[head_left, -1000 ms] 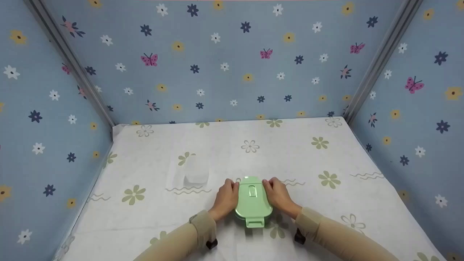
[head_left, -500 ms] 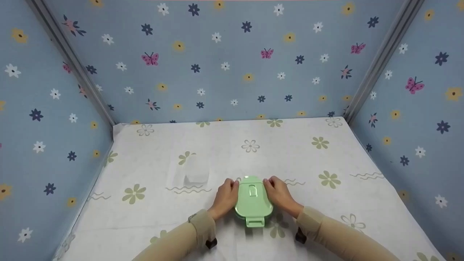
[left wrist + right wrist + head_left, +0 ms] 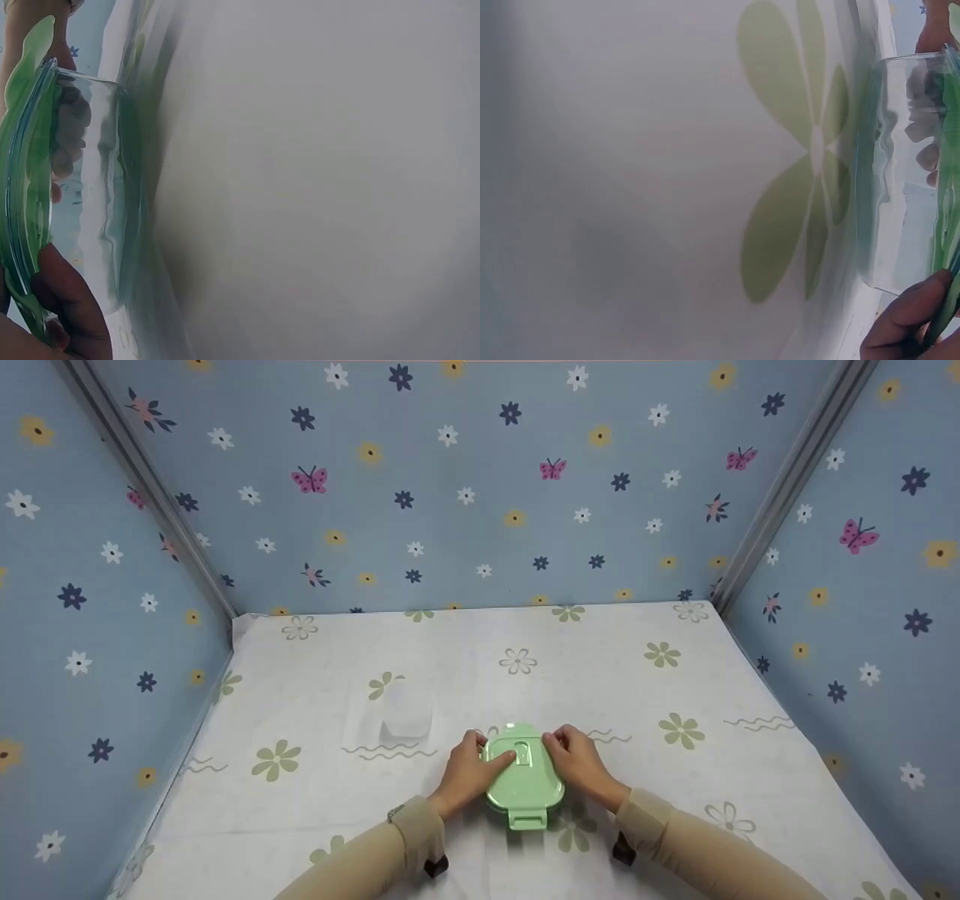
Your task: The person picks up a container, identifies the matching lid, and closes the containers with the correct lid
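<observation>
A clear food container (image 3: 105, 187) with a light green clip lid (image 3: 525, 784) sits near the front middle of the table. From the lid's front edge a clip flap (image 3: 528, 819) sticks outward. My left hand (image 3: 466, 769) holds the left side, its thumb lying across the lid top and its fingers at the far left edge. On the opposite side, my right hand (image 3: 577, 761) grips the lid's edge near the far right corner, thumb on top. The right wrist view shows the right hand's fingers (image 3: 911, 311) curled at the green rim. Nothing shows inside the clear walls except my hands behind them.
A whitish, see-through box-like thing (image 3: 406, 716) stands on the tablecloth left of the container. White cloth with green flowers (image 3: 300, 817) covers the table. Blue flowered panels (image 3: 465, 472) enclose the back and both sides, with grey metal posts (image 3: 150, 495) at the corners.
My left thumb has moved from the container's left edge rightward onto the lid top. The right hand and the container have stayed in place.
</observation>
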Demonstrator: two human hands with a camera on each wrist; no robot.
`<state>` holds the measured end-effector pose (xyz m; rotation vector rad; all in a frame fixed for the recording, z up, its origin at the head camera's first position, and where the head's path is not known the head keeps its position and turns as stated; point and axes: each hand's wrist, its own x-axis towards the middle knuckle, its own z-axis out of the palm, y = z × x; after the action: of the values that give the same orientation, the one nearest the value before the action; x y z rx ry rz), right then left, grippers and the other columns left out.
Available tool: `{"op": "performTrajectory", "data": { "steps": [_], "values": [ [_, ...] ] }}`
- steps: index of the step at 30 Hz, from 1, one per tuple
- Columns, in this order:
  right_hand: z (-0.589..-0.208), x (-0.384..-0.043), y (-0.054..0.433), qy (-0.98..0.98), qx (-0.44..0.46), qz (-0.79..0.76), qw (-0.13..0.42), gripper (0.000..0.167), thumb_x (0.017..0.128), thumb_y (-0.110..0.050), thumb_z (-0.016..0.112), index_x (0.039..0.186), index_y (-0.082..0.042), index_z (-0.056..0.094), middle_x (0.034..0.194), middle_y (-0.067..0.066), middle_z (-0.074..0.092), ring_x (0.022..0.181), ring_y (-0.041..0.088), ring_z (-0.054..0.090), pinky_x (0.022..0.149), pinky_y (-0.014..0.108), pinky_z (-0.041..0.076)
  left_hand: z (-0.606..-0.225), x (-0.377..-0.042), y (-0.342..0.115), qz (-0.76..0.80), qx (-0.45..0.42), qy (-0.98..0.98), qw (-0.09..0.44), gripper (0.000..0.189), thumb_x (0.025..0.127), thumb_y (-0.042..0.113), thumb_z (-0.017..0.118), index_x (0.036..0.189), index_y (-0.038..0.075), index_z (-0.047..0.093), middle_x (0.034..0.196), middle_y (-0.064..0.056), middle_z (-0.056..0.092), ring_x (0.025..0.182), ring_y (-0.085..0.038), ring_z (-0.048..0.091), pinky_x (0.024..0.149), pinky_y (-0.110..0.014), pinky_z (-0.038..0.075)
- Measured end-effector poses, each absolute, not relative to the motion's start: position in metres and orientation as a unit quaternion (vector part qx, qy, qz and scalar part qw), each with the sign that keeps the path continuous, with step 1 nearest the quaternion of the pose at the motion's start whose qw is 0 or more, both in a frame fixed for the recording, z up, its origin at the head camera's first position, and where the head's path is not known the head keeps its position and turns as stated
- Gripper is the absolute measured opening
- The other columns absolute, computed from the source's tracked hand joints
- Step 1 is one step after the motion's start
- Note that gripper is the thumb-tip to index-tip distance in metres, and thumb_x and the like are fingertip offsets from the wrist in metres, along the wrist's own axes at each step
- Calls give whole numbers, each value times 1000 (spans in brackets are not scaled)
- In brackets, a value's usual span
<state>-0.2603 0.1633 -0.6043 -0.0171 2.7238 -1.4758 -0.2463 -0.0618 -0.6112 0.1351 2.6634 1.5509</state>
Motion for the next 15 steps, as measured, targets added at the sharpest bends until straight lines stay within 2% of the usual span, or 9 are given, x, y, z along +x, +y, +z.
{"op": "performTrajectory", "data": {
  "steps": [7,12,15],
  "values": [
    [-601,-257,168,889,-5,-457,40,23,107,-28,67,101,-6,65,80,2,57,72,15,52,61,28,42,-613,-247,-62,520,45,852,35,62,93,50,82,119,0,55,112,-19,66,100,-27,62,94,-49,56],
    [-598,-254,175,894,-5,-446,43,28,103,-32,73,101,-5,66,80,3,58,71,15,53,61,29,43,-626,-252,-63,520,50,853,16,63,92,54,82,116,3,55,106,-13,66,94,-23,61,87,-41,56],
    [-597,-253,178,898,-6,-437,42,29,102,-32,74,98,-5,67,78,2,59,70,15,53,59,28,43,-623,-251,-62,520,47,852,28,61,93,52,82,115,2,54,104,-13,65,95,-23,60,88,-41,55]
  ]
}}
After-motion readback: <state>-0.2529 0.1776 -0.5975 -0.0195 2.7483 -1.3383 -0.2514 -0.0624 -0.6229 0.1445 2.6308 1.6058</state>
